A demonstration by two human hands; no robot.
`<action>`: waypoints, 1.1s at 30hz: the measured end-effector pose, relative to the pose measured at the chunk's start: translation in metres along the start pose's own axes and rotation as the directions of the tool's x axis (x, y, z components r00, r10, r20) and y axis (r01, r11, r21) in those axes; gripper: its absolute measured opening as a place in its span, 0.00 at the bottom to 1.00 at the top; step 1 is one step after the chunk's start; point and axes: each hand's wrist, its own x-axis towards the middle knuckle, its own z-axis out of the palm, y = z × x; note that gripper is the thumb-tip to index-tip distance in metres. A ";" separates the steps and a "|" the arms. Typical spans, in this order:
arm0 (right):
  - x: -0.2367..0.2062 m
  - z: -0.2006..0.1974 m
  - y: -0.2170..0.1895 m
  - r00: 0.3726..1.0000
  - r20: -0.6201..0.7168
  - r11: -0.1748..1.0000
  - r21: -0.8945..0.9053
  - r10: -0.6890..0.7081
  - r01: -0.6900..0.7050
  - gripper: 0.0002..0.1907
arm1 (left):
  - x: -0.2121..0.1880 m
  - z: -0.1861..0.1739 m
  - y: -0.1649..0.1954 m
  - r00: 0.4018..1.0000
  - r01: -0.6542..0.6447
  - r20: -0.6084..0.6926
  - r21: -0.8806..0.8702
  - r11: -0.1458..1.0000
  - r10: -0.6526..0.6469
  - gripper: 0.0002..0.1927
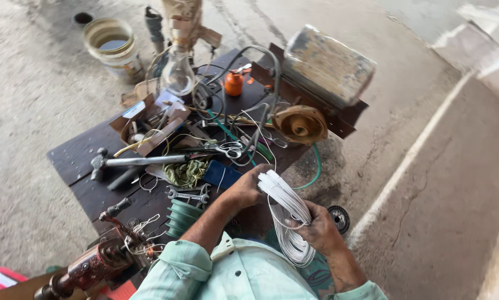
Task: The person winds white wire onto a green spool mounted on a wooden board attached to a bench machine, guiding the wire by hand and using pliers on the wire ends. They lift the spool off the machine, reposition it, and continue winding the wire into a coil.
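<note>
Both of my hands hold a coil of thin white wire. My left hand grips the upper end of the coil, close to a blue flat case on the dark board. My right hand closes around the coil's lower loop, thumb across the strands. The loop hangs down over my pale green shirt. My forearms cover part of the board's near edge.
The board carries a hammer, scissors, spanners, a green ribbed part, an orange can, a glass bulb and tangled cables. A rusty motor sits near left, a bucket far left, a grey block behind.
</note>
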 end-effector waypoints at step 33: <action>0.369 0.349 0.031 0.909 0.382 0.293 -0.861 -0.169 0.416 0.22 | -0.287 0.063 -0.219 0.497 -0.187 -0.787 -0.508 0.841 -0.365 0.30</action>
